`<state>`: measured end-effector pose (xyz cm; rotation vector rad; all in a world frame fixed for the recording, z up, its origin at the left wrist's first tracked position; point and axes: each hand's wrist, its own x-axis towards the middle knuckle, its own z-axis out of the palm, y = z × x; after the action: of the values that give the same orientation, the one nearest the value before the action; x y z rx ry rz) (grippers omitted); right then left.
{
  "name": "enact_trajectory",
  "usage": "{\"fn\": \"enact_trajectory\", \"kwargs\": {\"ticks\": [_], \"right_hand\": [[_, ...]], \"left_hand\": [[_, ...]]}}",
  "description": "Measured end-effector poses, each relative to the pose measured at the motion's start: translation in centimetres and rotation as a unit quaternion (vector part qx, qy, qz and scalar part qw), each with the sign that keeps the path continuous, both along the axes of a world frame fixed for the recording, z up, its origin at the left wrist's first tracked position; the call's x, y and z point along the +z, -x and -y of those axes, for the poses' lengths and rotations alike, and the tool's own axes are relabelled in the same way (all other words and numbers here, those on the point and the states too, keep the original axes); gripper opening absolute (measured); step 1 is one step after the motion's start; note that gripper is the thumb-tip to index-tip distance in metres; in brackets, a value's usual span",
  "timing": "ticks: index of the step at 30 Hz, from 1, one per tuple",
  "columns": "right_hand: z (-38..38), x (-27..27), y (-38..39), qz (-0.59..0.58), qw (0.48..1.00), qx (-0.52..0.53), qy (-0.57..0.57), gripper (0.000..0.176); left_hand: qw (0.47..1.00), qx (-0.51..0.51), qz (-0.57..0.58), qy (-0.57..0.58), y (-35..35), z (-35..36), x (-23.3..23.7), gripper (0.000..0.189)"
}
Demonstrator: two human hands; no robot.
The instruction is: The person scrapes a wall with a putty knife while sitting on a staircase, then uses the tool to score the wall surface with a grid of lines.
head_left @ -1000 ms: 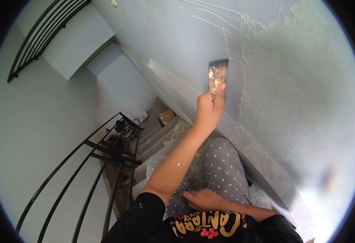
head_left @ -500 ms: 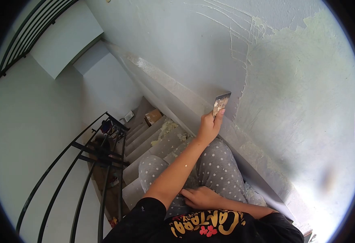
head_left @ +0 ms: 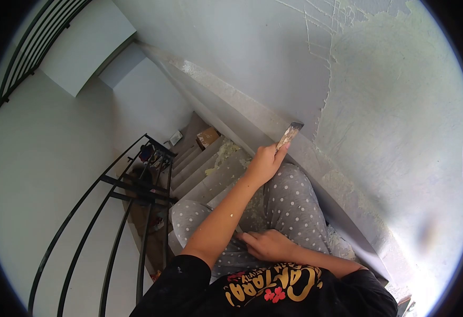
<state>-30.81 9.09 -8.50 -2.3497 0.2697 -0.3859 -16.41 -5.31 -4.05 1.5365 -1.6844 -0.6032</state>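
Left hand (head_left: 265, 162) gripped a putty knife (head_left: 289, 135), blade at its 1 o'clock against the wall ledge (head_left: 242, 108), right hand (head_left: 268, 245) lay half-open, holding nothing, on polka-dot trousers (head_left: 295, 203) at 6 o'clock, black shirt (head_left: 342, 301) bore gold lettering resembling "CANTARA".

The bare left arm is stretched out long, up and away from the body. At its end the left hand (head_left: 265, 161) bends a little at the wrist. Its fingers are closed tight around a small flat metal scraper (head_left: 289, 135). The right arm is bent and comes across the tummy. The right hand (head_left: 267, 246) lies loose on the lap, holding nothing, with one finger pointing toward the left arm.
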Motion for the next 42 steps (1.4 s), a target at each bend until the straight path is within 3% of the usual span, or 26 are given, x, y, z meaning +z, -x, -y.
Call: {"fn": "enact_trajectory", "kwargs": {"ticks": [9,15,22,28,36,42], "right_hand": [[-0.1,0.1,-0.1,-0.013,1.0,-0.002,0.021,0.048],[-0.2,0.0,-0.2,-0.017,1.0,-0.002,0.02,0.049],[-0.2,-0.6,-0.3,0.013,1.0,-0.003,0.025,0.049],[-0.1,0.4,-0.1,-0.022,0.999,-0.003,0.024,0.048],[-0.2,-0.3,-0.3,0.011,0.999,0.003,0.035,0.049],[-0.2,-0.1,-0.4,0.001,0.999,0.012,0.037,0.049]], "left_hand": [[0.996,0.002,0.058,-0.072,-0.4,-1.1,0.2,0.049],[0.996,-0.003,0.086,-0.037,-0.8,-0.6,-1.2,0.05],[0.998,-0.026,0.041,-0.043,-1.4,0.1,-2.3,0.049],[0.991,-0.022,0.09,-0.097,-1.3,-0.4,-1.0,0.051],[0.997,-0.016,0.065,-0.039,-1.0,-0.2,-1.5,0.056],[0.995,-0.023,0.076,-0.059,-1.2,0.5,-1.9,0.056]]}}
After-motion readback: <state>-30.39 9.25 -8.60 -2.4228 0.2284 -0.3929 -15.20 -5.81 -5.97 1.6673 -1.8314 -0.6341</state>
